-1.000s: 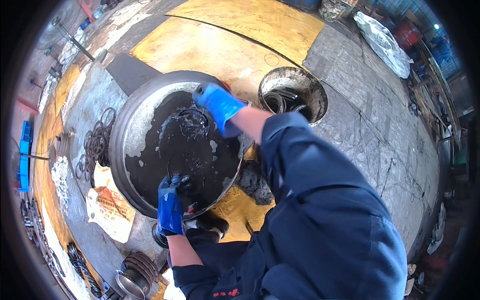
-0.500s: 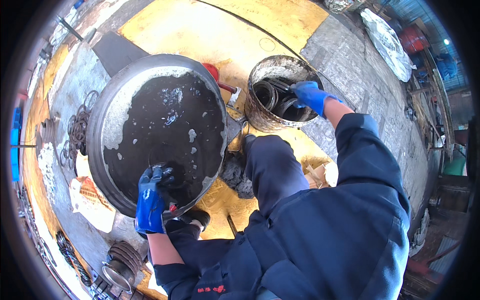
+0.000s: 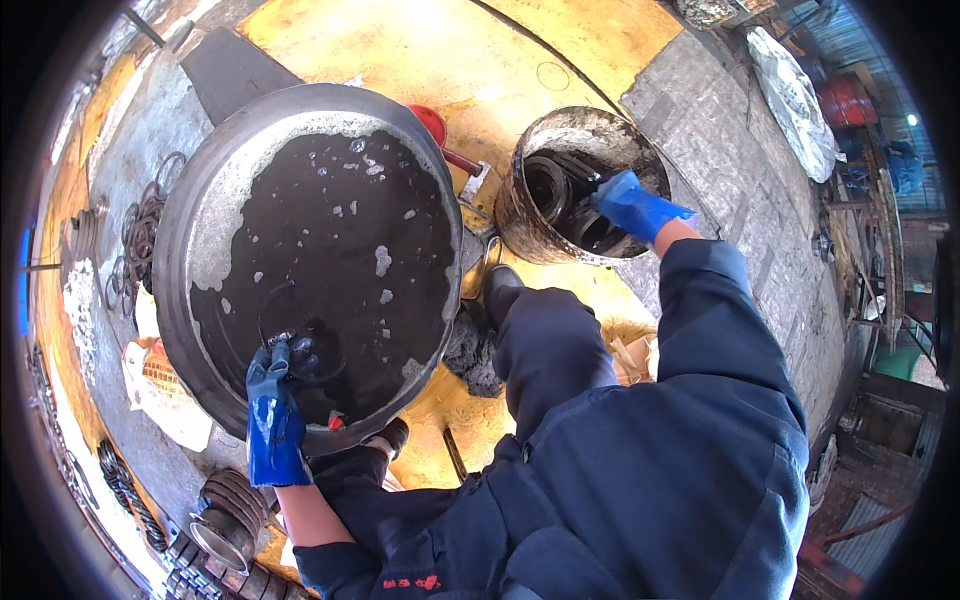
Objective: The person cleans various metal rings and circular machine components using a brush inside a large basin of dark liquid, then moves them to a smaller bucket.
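Note:
My left hand (image 3: 275,415), in a blue glove, reaches over the near left rim of a large round black tub (image 3: 172,262) of dark liquid with whitish foam. Its fingers are closed at the surface on a thin dark ring (image 3: 262,312), part of which is under the liquid. My right hand (image 3: 640,208), also gloved in blue, dips into a stained round bucket (image 3: 512,205) to the right. Dark rings (image 3: 547,188) lie inside that bucket. The right fingers are pressed together among them, and what they hold is hidden.
A red round pan-like object (image 3: 430,122) with a handle sits between tub and bucket. Dark rings (image 3: 140,240) lie left of the tub, near a printed paper sack (image 3: 165,395). Ribbed metal parts (image 3: 235,510) stand at lower left. A white plastic sheet (image 3: 793,100) lies far right.
My left hand has shifted slightly left in the tub, and the ring at its fingers now shows more. My right hand has moved nearer to me inside the bucket. The view has shifted a little.

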Demonstrator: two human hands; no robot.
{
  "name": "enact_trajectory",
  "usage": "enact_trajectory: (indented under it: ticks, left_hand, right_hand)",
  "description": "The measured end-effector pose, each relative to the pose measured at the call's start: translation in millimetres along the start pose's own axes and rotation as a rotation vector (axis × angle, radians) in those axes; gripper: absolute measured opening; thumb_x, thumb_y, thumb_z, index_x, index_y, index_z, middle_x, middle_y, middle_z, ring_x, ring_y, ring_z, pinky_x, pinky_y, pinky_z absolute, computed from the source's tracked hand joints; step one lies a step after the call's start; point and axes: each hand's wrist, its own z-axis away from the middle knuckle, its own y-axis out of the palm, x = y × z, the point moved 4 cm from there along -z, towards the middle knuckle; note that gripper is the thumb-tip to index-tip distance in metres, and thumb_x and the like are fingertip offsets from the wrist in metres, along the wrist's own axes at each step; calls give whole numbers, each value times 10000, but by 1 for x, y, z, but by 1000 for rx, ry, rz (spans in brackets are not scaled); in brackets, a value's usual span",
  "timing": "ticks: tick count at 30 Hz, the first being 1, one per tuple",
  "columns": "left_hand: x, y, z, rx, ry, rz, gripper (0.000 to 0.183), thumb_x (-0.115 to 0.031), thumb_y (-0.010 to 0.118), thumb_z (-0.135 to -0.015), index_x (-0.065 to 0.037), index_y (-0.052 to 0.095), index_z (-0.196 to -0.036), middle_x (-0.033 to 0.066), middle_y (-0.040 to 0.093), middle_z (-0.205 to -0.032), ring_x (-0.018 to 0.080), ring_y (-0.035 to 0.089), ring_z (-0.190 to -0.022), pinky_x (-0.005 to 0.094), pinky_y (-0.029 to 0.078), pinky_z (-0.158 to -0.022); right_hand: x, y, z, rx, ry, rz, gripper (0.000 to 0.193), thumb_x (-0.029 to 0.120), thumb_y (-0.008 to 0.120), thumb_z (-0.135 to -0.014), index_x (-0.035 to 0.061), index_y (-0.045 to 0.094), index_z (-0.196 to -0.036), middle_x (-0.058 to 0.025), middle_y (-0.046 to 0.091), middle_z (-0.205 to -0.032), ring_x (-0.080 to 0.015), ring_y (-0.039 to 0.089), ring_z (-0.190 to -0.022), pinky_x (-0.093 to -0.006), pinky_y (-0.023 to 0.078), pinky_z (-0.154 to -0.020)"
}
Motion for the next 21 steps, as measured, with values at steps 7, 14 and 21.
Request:
enact_trajectory:
  ticks: [7,14,21]
  left_hand:
    - [-3,-8,3,42,33,142,208,-111,557,-960,0,594,-1132,118,679,-953,217,672,-843,361,570,-764]
    - [-4,-8,-5,126,101,270,230,-134,534,-969,-40,606,-1166,121,686,-990,241,681,-893,404,578,-787]
    - [3,3,-23,274,122,432,220,-84,521,-959,-5,610,-1145,141,685,-933,235,677,-801,388,577,-751]
  right_hand:
    - [-54,-60,78,-77,288,-178,207,263,627,-781,158,710,-939,-103,706,-908,-305,684,-885,-420,546,-702]
    - [-74,-154,147,-362,410,-376,278,324,634,-797,148,705,-1001,-145,696,-934,-336,667,-878,-430,526,-760]
    - [-96,-247,152,-509,377,-740,319,302,685,-813,71,678,-1033,-107,710,-873,-202,674,-808,-353,518,-742]
